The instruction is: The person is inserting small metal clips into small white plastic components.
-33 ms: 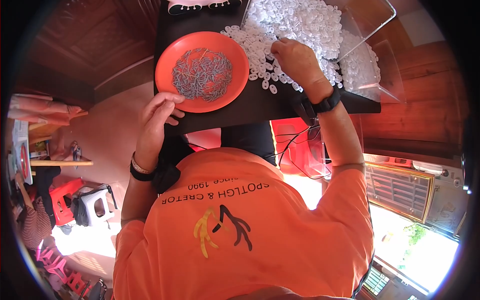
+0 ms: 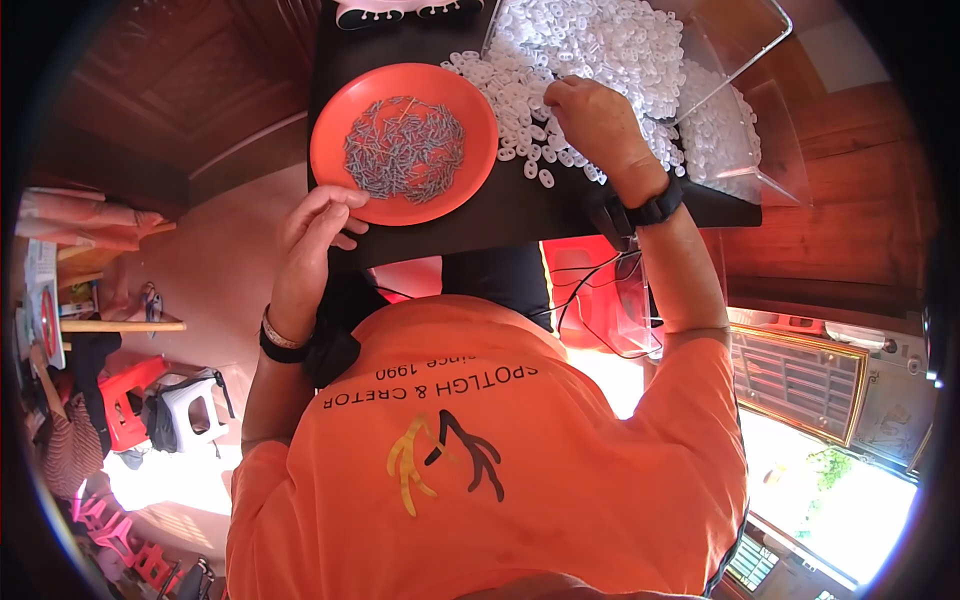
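Note:
An orange plate (image 2: 330,130) stands on the black table and holds a heap of small grey screws (image 2: 405,150). At its near left rim is my left hand (image 2: 315,225), with the fingers loosely bent and apart; the fingertips reach the rim and nothing shows between them. To the right, my right hand (image 2: 595,120) is over loose white oval pieces with two holes (image 2: 515,105). Its fingers are curled together and point down, so whatever they pinch is hidden from view.
A large pile of the same white pieces (image 2: 600,45) fills the table's far right, beside a clear plastic bin (image 2: 740,75) lying on its side. The black tabletop (image 2: 460,235) ends close to my body. Black cables (image 2: 590,285) hang below its edge.

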{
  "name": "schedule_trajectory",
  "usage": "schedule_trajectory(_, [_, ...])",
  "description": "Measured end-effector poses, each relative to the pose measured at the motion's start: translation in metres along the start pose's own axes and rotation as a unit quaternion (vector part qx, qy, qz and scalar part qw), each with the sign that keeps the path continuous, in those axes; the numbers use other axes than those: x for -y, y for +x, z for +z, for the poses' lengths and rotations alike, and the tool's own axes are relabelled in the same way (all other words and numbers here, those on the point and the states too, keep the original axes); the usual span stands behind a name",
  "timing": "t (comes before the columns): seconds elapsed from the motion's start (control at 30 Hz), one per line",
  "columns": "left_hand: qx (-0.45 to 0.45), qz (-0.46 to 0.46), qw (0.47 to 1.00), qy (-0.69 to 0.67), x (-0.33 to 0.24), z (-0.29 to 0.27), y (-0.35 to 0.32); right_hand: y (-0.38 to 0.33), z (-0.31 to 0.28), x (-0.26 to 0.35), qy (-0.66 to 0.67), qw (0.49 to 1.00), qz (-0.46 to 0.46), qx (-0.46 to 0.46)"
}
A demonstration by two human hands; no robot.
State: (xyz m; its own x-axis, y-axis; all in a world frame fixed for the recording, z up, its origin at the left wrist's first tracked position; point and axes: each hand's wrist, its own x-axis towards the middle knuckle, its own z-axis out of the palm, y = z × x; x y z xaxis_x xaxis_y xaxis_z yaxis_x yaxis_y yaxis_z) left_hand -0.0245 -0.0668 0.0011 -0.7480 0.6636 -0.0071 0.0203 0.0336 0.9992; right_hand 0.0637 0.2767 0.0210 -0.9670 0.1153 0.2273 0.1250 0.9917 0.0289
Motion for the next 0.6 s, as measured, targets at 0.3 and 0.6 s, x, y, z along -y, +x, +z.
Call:
schedule_trajectory(0.3, [-0.002,-0.012,1.0,0.012,-0.003,0.001,0.003,-0.008,-0.015,-0.001,0.043,0.998,-0.028,0.028])
schedule_trajectory(0.6, [-0.002,-0.003,1.0,0.01,0.0,0.001,0.002,0.005,0.008,-0.013,-0.005,1.0,0.001,0.02])
